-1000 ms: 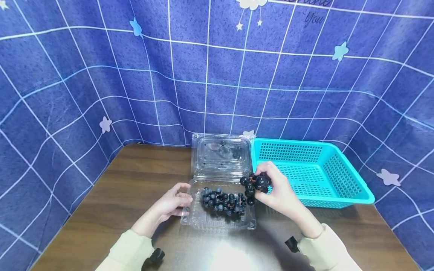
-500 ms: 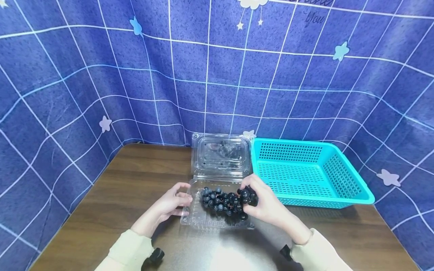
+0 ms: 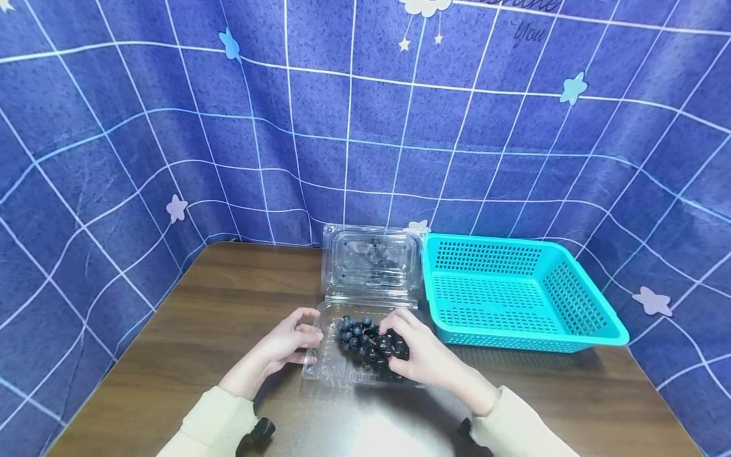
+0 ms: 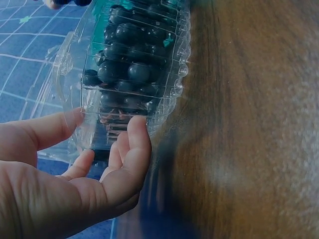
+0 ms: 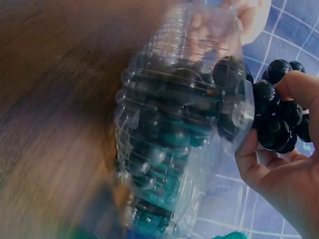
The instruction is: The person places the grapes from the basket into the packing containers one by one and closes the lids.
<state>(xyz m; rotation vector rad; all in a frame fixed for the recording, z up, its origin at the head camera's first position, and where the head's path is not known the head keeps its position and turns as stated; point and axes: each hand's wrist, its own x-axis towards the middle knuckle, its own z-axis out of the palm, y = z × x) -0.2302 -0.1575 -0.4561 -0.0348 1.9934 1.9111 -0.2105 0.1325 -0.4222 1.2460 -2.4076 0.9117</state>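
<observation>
My right hand (image 3: 422,355) holds a bunch of glossy black grapes (image 3: 385,346) over the right half of an open clear plastic clamshell box (image 3: 328,371). In the right wrist view, that bunch (image 5: 274,114) is between thumb and fingers, at the box's upper rim. Another bunch of dark, duller grapes (image 3: 356,333) lies in the box, partly hidden by the held one. My left hand (image 3: 294,339) has its fingertips against the box's left side wall; in the left wrist view its fingers (image 4: 139,137) are spread and slightly bent along the plastic.
The box's lid (image 3: 374,263) is folded back toward the curtain. A turquoise perforated basket (image 3: 548,343) stands right of the box. A blue gridded curtain (image 3: 365,127) closes off the rear of the brown wooden table (image 3: 240,273).
My right hand has moved left and down with the glossy black bunch, from beside the basket to over the box. My left hand has stayed at the box's left side.
</observation>
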